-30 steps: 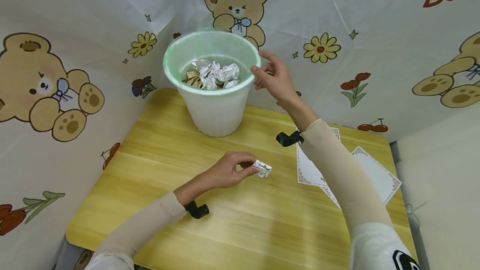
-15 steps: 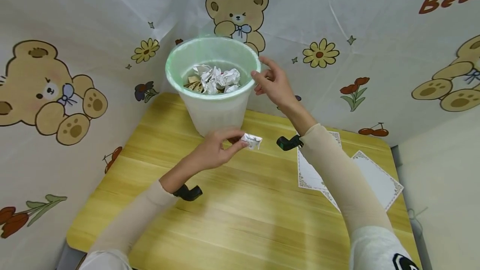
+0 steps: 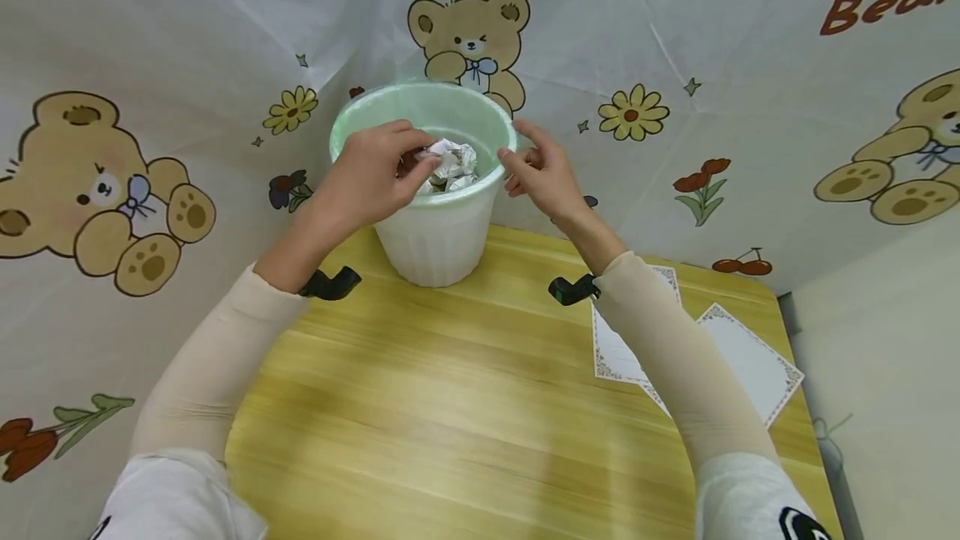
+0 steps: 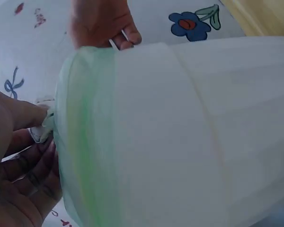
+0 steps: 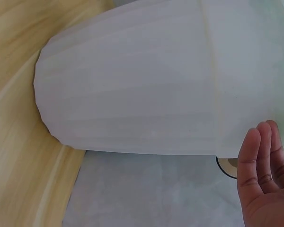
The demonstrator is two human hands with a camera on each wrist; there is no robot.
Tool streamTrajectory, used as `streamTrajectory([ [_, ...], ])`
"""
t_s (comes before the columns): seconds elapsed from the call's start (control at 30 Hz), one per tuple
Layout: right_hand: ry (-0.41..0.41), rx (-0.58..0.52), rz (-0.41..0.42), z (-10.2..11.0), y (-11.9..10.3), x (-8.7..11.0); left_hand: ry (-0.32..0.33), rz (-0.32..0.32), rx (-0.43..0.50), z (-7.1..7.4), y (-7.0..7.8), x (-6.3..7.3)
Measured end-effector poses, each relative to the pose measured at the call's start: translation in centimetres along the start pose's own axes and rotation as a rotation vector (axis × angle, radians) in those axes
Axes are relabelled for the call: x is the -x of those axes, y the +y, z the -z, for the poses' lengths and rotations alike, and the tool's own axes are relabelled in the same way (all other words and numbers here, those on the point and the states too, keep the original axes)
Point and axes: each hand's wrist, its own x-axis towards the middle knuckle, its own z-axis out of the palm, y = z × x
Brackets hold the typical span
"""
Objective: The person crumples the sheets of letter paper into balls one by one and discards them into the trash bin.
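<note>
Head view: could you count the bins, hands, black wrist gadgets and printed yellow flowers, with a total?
Bin: 1
Hands: 2 (left hand, right hand)
Black wrist gadgets: 2 (left gadget, right gadget)
Yellow flowers: 2 (left flower, right flower)
Total: 7

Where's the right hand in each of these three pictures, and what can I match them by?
Head: right hand, right of centre, at the white bin's rim.
Left wrist: right hand at the top, left of centre.
Right wrist: right hand in the lower right corner.
Shared landmark: the white bin.
</note>
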Motion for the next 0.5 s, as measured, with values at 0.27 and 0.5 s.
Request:
streamTrajectory([
  [0.27, 0.006, -0.001, 0.008, -0.2, 0.1, 0.3, -0.113, 0.129, -0.037, 0.6, -3.2, -1.4],
  [0.5, 0.011, 0.011, 0.015, -0.1, -0.1, 0.5, -0.121, 0.150, -0.028, 0.6, -3.4, -1.3],
])
